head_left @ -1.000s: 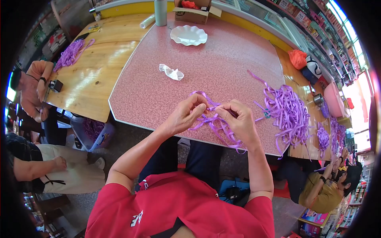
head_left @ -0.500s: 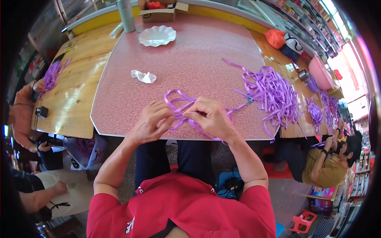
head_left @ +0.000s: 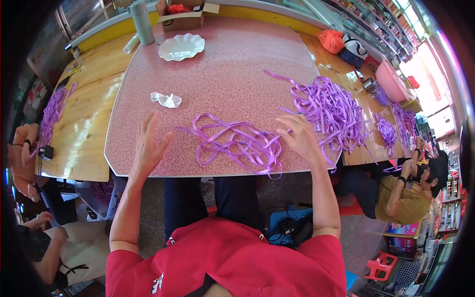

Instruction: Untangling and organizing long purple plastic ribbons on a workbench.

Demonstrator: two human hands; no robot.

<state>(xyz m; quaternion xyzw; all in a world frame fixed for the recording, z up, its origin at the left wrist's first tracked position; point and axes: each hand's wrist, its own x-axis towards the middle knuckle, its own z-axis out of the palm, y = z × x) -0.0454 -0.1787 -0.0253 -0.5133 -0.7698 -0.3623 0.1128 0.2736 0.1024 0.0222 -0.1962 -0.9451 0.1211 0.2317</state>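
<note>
A loose tangle of purple ribbon (head_left: pixel 238 143) lies on the pink tabletop (head_left: pixel 227 84), close to the front edge. To its left hovers my left hand (head_left: pixel 150 144), fingers stretched out and holding nothing. On the other side is my right hand (head_left: pixel 300 136), its fingers apart and slightly bent, between the tangle and a big heap of purple ribbon (head_left: pixel 332 110). Neither hand appears to grip any ribbon. A crumpled white tissue (head_left: pixel 166 100) rests beyond my left hand.
Toward the back left stand a white scalloped plate (head_left: pixel 181 48), a pale green bottle (head_left: pixel 142 24) and a cardboard box (head_left: pixel 181 21). A pink basin (head_left: pixel 392 81) and a metal mug (head_left: pixel 369 85) sit at the right. Other people work with purple ribbon on both sides.
Both hands have let go of the purple ribbon and spread apart, left and right. The ribbon now lies loose on the table. The view has shifted slightly.
</note>
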